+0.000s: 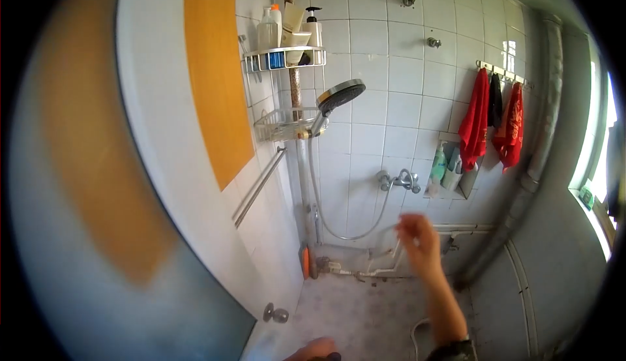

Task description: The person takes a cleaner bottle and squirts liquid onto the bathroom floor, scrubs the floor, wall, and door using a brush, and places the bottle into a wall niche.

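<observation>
My right hand (419, 243) is raised in front of the tiled wall, below the shower mixer tap (401, 181). Its fingers look bent but are smeared by motion, and I cannot make out anything in them. Only a part of my left hand (318, 348) shows at the bottom edge, its fingers hidden, below and right of a round door knob (276, 313). A shower head (340, 95) hangs from its holder up the wall, and its hose (349, 238) loops down and back to the tap, left of my right hand.
Bottles (267, 33) stand on a corner rack (285, 56), with a wire basket (280, 125) below. Red towels (474, 123) hang right of a wall niche holding pump bottles (438, 163). A door (215, 263) fills the left; pipes (365, 271) run near the floor.
</observation>
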### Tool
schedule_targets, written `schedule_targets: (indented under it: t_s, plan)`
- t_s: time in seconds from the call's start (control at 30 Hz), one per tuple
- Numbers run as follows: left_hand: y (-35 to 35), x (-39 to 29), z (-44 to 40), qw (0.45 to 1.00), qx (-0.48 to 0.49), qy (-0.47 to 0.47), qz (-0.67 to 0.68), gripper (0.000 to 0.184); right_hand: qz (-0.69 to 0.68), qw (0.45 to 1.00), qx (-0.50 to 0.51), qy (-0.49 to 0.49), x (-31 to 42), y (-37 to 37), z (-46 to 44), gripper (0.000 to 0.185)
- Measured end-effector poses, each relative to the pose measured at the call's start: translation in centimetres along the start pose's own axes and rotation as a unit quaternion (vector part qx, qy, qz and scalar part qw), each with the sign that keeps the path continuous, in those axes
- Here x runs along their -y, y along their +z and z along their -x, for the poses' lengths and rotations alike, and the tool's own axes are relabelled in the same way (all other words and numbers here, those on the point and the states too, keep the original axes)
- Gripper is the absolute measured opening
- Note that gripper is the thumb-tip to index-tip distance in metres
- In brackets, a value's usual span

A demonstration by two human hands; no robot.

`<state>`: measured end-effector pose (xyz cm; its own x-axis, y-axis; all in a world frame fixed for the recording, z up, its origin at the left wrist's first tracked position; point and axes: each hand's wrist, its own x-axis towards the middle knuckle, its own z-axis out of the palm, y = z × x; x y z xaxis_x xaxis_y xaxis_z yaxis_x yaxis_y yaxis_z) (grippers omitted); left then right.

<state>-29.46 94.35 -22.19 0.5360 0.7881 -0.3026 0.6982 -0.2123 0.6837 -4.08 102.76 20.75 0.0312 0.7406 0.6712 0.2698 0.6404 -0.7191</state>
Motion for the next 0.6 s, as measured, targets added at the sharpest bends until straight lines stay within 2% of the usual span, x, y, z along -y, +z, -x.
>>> schedule_targets:
  t_s: [0.07,0.1,0.13,0.2,0.27,0.3,0.37,0.4,0.47,0.6]
  plan:
    - [-3.6,-1.3,-3.3,1.000,0.007,-0.019,-0.014,0.039,-0.046,0.998,-0.011,-0.049,-1.2,-0.6,-6.0,0.019]
    - [-5.4,-1.2,-5.0,0.999,-0.017,0.011,0.035,0.039,-0.120,0.991,-0.024,-0.057,-1.3,-0.6,-9.1,0.019]
    - [-7.6,-1.2,-6.9,0.995,-0.042,0.043,0.080,0.038,-0.136,0.989,-0.023,-0.047,-0.9,-1.1,-12.0,0.020]
    - [-11.0,-2.8,-8.7,0.995,-0.074,0.020,0.070,0.035,-0.165,0.980,-0.031,-0.109,-1.1,-1.5,-18.5,0.022]
    - [-15.4,-5.3,-10.2,0.967,-0.153,0.023,0.204,0.031,-0.156,0.980,-0.047,-0.118,-0.7,-1.4,-24.4,0.020]
    - [-18.2,-7.5,-10.2,0.966,-0.163,0.022,0.201,0.031,-0.165,0.979,-0.049,-0.112,-0.8,-1.0,-27.3,0.020]
    - [-23.4,-11.6,-10.1,0.950,-0.243,0.012,0.195,0.024,-0.157,0.976,-0.046,-0.141,-1.8,0.3,-33.1,0.021]
    - [-25.3,-12.2,-10.9,0.947,-0.256,0.012,0.194,0.024,-0.165,0.974,-0.039,-0.149,-2.4,1.2,-36.1,0.021]
    - [-28.9,-13.2,-12.5,0.909,-0.353,0.067,0.211,0.020,-0.107,0.967,-0.019,-0.230,-3.6,3.4,-41.7,0.021]
    - [-34.9,-16.6,-15.6,0.872,-0.463,0.033,0.155,0.019,-0.113,0.949,0.022,-0.292,-3.1,9.1,-51.7,0.023]
